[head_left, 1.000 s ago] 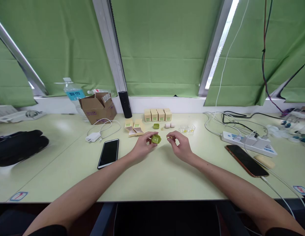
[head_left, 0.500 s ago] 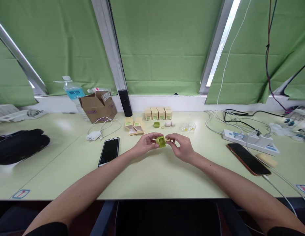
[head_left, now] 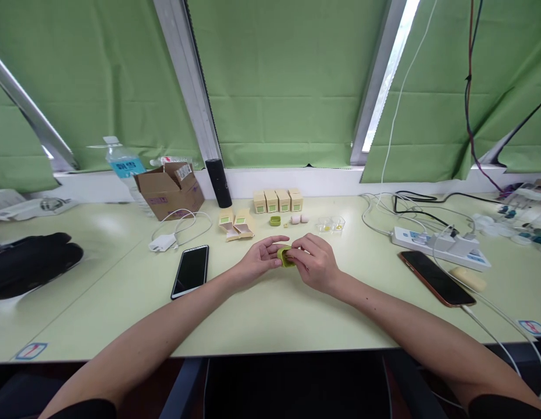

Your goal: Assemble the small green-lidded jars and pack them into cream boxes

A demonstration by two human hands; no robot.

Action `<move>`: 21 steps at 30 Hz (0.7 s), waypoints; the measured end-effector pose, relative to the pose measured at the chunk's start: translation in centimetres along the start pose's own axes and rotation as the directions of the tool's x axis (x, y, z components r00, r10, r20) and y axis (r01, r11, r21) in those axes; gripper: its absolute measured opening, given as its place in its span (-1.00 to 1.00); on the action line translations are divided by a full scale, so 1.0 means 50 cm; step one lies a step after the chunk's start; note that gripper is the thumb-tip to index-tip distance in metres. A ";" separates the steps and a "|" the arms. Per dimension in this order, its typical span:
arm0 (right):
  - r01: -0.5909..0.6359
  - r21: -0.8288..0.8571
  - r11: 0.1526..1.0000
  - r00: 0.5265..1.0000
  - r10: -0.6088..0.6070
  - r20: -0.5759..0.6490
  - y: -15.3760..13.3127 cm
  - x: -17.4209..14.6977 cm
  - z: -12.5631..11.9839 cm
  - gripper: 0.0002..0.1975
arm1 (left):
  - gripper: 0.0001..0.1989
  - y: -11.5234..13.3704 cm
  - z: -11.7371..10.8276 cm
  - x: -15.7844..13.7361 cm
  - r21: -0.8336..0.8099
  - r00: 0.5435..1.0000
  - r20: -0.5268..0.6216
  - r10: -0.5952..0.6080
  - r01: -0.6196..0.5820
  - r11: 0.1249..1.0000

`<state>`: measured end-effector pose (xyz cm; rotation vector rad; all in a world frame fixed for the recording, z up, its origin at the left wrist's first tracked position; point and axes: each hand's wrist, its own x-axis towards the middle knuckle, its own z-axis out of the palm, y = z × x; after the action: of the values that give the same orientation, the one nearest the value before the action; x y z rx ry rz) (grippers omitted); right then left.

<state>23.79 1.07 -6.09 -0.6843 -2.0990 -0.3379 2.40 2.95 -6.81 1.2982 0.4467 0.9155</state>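
My left hand [head_left: 258,259] grips a small hollow green case [head_left: 285,256] by its left side, with its opening turned toward me. My right hand [head_left: 316,263] is closed in a pinch, its fingertips reaching into that opening. What the right fingertips hold, if anything, is hidden. Just beyond the hands lies a second green case piece [head_left: 275,221]. Beside it are a tiny yellowish piece [head_left: 285,225] and a pair of pale pink round pieces [head_left: 295,219]. Clear small containers [head_left: 330,224] with yellow bits inside sit to their right.
Several small cardboard boxes [head_left: 278,201] line the back, and opened ones [head_left: 235,225] lie left of them. Phones rest at left [head_left: 191,272] and right [head_left: 436,279]. A power strip [head_left: 440,248] with cables, a brown carton [head_left: 171,191], a black cylinder [head_left: 219,183] and a water bottle [head_left: 126,166] stand around.
My right fingers, which pinched a small beige piece beside the green case, have moved left into its opening. That piece is now hidden. The whole view has shifted slightly.
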 end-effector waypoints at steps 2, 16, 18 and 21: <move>0.003 0.000 1.000 1.000 -0.003 0.009 0.001 -0.001 0.002 -0.77 | -0.39 -0.001 0.001 0.000 0.001 1.000 -0.006 -0.005 0.005 1.000; -0.103 0.104 0.989 0.990 0.091 0.112 0.008 -0.011 0.017 -0.75 | -0.35 -0.005 -0.002 -0.002 0.044 0.996 -0.030 -0.084 0.086 0.995; -0.084 0.126 0.988 0.993 0.073 0.092 0.010 -0.012 0.020 -0.75 | -0.34 -0.006 -0.004 -0.001 0.039 0.995 -0.021 -0.094 0.095 0.995; -0.050 0.126 0.991 0.998 0.044 0.052 0.010 -0.009 0.019 -0.74 | -0.33 -0.005 -0.005 0.000 0.014 0.995 -0.012 -0.097 0.097 0.995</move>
<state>23.66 1.78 -6.99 -0.6709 -2.1267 -0.1612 2.27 3.10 -7.09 1.2743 0.5214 0.8401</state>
